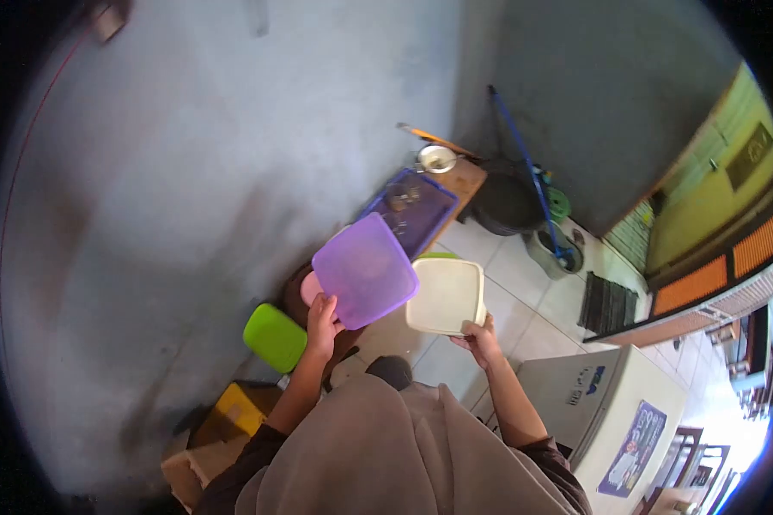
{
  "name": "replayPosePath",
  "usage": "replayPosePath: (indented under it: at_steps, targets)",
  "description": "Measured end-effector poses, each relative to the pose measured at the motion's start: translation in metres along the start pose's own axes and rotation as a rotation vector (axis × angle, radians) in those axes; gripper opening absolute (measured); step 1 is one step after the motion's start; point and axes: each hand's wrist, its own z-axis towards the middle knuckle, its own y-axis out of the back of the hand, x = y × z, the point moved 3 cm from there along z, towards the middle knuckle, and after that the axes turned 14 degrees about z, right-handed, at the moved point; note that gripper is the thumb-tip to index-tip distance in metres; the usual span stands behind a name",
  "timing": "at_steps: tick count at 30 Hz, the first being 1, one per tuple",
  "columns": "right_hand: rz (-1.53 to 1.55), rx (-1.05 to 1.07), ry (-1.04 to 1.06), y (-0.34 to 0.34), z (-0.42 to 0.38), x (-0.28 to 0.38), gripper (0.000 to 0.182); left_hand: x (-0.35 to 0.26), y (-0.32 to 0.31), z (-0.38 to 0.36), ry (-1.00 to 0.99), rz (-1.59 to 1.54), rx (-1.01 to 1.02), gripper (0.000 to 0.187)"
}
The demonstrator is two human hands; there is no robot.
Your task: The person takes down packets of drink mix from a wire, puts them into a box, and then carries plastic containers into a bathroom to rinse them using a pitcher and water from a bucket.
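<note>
In the head view my left hand (323, 330) is closed on the lower left edge of a square purple plastic lid (368, 270), which is tilted up. My right hand (481, 340) grips the lower right corner of a cream square plastic lid (445, 296) with a raised rim. The two lids are side by side, their near edges almost meeting. Left of my left hand is a green plastic lid or container (275, 337). A pink item (310, 289) shows partly behind the purple lid. A bit of light green peeks out behind the cream lid.
Beyond the lids, a blue tray (429, 202) and a metal pot (437, 159) rest on a wooden bench (468, 182). A black basin (507, 204), a grey bucket (554, 253) and a blue-handled mop (515, 129) stand farther back. A white appliance (567, 395) is at right, cardboard boxes (206, 463) at lower left.
</note>
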Motion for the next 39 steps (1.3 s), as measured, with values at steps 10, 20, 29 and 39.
replayPosePath:
  at_steps: [10,20,29,39]
  targets:
    - [0.327,-0.225,0.074,0.167,0.057,0.151,0.041,0.024,-0.244,0.141,0.024,0.097,0.457,0.016]
    - [0.578,-0.657,0.182,0.282,0.108,0.295,0.044,-0.012,-0.559,0.26,0.03,0.29,0.8,0.01]
    - [0.759,-0.875,0.511,0.42,0.108,0.387,0.042,0.045,-0.775,0.26,0.111,0.259,1.016,0.012]
    - [1.018,-0.745,0.615,0.671,0.183,0.578,0.038,0.095,-0.994,0.218,0.322,0.436,0.793,0.036]
